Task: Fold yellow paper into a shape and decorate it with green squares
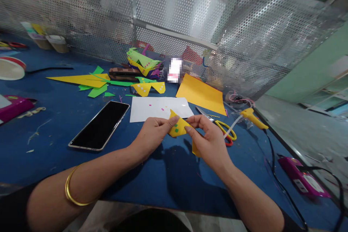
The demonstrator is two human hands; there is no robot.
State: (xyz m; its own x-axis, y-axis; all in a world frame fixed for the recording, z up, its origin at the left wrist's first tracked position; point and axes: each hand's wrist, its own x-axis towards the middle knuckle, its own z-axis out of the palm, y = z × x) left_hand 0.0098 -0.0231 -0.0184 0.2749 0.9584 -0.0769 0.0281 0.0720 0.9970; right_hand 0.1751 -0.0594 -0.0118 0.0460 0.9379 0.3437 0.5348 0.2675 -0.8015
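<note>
Between my two hands is a yellow paper cutout (177, 126) with small green squares on it, held above the blue table. My left hand (154, 132) pinches its left side between thumb and fingers. On the other side my right hand (209, 139) grips it, with part of the yellow paper hanging below the palm. A white sheet (141, 110) with a few tiny pink bits lies just behind. Scissors (227, 130) with yellow and red handles rest beyond my right hand, partly hidden by it.
A phone (100, 125) lies left of my left arm. A yellow glue gun (252, 117) and its cord are at the right, near a purple box (304, 177). Behind are an orange-yellow sheet (202, 92), a yellow cutout (144, 88) and green scraps (98, 90). Perforated metal mesh (174, 7) bounds the back.
</note>
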